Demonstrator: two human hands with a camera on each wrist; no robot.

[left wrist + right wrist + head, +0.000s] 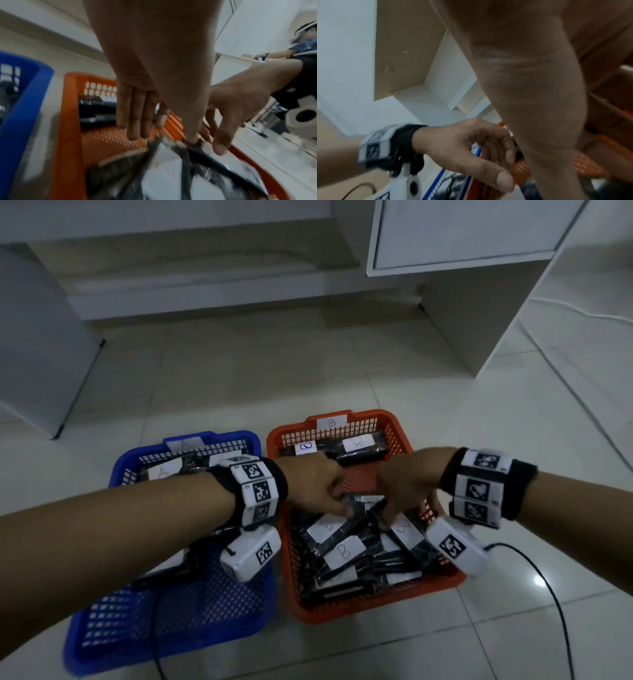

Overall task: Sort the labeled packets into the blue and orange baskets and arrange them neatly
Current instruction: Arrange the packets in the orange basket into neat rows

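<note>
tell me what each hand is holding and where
Both work on the packets piled in the orange basket. The left hand pinches one packet's far end. The right hand touches the pile; any grip there cannot be told.

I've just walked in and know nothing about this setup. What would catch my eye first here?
Two bright baskets sit side by side on the pale tiled floor: a blue basket tagged A and an orange basket tagged B. Both the left hand and the right hand reach into the orange one, fingering a jumbled heap of black packets with white B labels.
</note>
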